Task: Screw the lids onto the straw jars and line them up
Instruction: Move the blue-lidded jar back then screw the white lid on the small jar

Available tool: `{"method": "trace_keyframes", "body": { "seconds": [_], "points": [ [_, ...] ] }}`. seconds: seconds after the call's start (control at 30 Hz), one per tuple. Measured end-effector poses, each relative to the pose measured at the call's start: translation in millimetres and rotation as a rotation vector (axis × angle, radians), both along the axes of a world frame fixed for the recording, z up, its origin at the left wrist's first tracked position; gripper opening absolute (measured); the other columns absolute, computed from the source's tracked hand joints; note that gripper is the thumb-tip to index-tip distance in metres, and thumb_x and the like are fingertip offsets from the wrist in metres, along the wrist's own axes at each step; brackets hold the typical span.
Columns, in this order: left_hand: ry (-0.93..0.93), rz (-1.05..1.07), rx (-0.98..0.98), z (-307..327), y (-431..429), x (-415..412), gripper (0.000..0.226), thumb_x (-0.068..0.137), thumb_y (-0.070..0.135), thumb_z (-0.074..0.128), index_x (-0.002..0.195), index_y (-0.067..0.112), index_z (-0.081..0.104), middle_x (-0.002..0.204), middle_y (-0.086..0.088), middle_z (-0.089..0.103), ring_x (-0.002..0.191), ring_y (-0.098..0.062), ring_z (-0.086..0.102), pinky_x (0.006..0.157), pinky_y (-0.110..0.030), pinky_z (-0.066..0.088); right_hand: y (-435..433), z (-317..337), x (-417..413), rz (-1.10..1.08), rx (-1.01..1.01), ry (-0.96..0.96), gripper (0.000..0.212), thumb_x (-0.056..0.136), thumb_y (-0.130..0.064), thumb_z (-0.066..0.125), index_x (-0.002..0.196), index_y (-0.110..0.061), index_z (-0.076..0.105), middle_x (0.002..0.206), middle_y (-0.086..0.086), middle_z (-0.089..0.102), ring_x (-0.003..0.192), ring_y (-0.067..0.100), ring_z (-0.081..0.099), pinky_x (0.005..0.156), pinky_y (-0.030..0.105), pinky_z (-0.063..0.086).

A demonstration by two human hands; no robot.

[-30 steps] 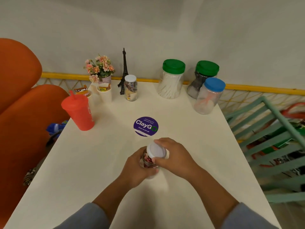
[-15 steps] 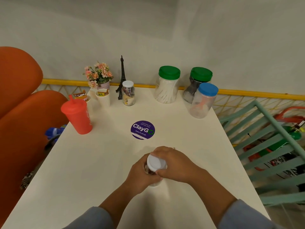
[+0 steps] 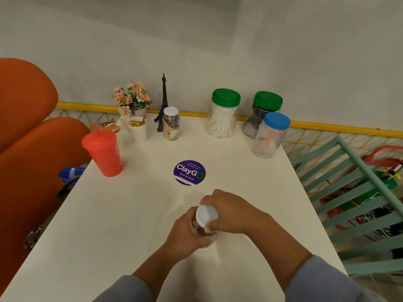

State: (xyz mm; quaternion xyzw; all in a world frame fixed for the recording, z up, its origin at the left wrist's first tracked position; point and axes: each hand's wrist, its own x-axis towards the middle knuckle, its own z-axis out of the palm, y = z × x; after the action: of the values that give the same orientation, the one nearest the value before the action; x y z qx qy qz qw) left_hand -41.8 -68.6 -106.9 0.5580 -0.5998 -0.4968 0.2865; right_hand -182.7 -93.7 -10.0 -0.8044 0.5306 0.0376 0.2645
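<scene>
Jar (image 3: 203,233): clear, round | left hand (image 3: 187,234) wraps it | right hand (image 3: 233,212) grips white lid (image 3: 206,214)

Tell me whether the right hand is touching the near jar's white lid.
Touching. The head view shows the right hand curled over the white lid, thumb pressed on its rim, while the left hand grips the jar.

White table (image 3: 130,214) ctr, plain off-white wall (image 3: 218,51) at 12. Orange chair (image 3: 26,127) at 9, teal slatted chair (image 3: 359,192) at 3, yellow rail (image 3: 327,125) along table's far edge.
</scene>
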Motion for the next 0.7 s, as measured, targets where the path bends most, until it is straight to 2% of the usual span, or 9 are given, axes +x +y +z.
{"method": "trace_keyframes", "body": {
  "seconds": [0.07, 0.13, 0.23, 0.3, 0.4, 0.53, 0.7],
  "points": [
    [-0.018, -0.028, -0.016, 1.0, -0.3, 0.9, 0.050, 0.069, 0.010, 0.079, 0.100, 0.036, 0.049, 0.088, 0.022, 0.058, 0.075, 0.007, 0.060, 0.061, 0.001, 0.042, 3.0, -2.5, 2.9, -0.041, -0.041, 0.060, 0.062, 0.075, -0.040, 0.068, 0.129, -0.020, 0.044, 0.120, 0.005, 0.049, 0.104, 0.023, 0.052, 0.080, 0.029, 0.041],
    [-0.004, -0.051, -0.022, 1.6, -0.5, 1.9, 0.051, 0.068, 0.010, 0.079, 0.100, 0.037, 0.050, 0.090, 0.020, 0.060, 0.078, 0.003, 0.060, 0.063, 0.000, 0.043, 5.8, -4.9, 5.0, -0.048, -0.069, 0.069, 0.060, 0.075, -0.043, 0.066, 0.124, -0.017, 0.045, 0.116, 0.006, 0.050, 0.100, 0.023, 0.054, 0.075, 0.027, 0.039],
    [-0.025, -0.050, -0.006, 3.2, -1.1, 2.4, 0.054, 0.069, 0.009, 0.079, 0.100, 0.038, 0.046, 0.092, 0.025, 0.055, 0.083, -0.002, 0.058, 0.062, 0.002, 0.042, 7.2, -5.1, 4.0, -0.018, -0.069, 0.074, 0.062, 0.075, -0.042, 0.066, 0.128, -0.021, 0.042, 0.118, 0.005, 0.050, 0.102, 0.023, 0.054, 0.077, 0.029, 0.042],
    [-0.017, -0.057, 0.002, 2.6, -2.5, 3.2, 0.062, 0.068, 0.007, 0.080, 0.099, 0.044, 0.042, 0.095, 0.026, 0.054, 0.085, 0.001, 0.059, 0.063, 0.001, 0.043, 8.8, -3.5, 3.3, 0.017, -0.059, 0.077, 0.065, 0.078, -0.039, 0.064, 0.136, -0.028, 0.036, 0.122, 0.004, 0.047, 0.107, 0.024, 0.052, 0.082, 0.030, 0.041],
    [-0.034, -0.083, 0.021, 4.9, -4.3, 3.9, 0.062, 0.067, 0.009, 0.081, 0.098, 0.045, 0.041, 0.092, 0.026, 0.054, 0.081, 0.005, 0.057, 0.061, 0.001, 0.042, 9.1, -2.2, 3.8, 0.076, -0.072, 0.097, 0.059, 0.082, -0.032, 0.060, 0.137, -0.033, 0.038, 0.120, 0.006, 0.048, 0.107, 0.025, 0.051, 0.080, 0.028, 0.038],
    [-0.085, -0.103, 0.051, 6.7, -5.7, 3.4, 0.052, 0.070, 0.010, 0.079, 0.105, 0.033, 0.048, 0.090, 0.022, 0.054, 0.079, 0.002, 0.057, 0.064, 0.000, 0.041, 1.8, -3.0, 4.6, 0.224, -0.085, 0.139, 0.053, 0.082, -0.017, 0.059, 0.132, -0.029, 0.046, 0.119, 0.007, 0.051, 0.104, 0.026, 0.053, 0.074, 0.027, 0.035],
    [-0.090, -0.097, 0.062, 3.3, -6.5, 5.6, 0.055, 0.069, 0.010, 0.080, 0.098, 0.042, 0.045, 0.094, 0.023, 0.056, 0.082, 0.003, 0.058, 0.063, 0.002, 0.041, -2.5, -3.7, 5.3, 0.289, -0.053, 0.121, 0.050, 0.079, -0.006, 0.060, 0.127, -0.019, 0.051, 0.125, 0.006, 0.053, 0.109, 0.027, 0.053, 0.077, 0.027, 0.035]
  ]
}}
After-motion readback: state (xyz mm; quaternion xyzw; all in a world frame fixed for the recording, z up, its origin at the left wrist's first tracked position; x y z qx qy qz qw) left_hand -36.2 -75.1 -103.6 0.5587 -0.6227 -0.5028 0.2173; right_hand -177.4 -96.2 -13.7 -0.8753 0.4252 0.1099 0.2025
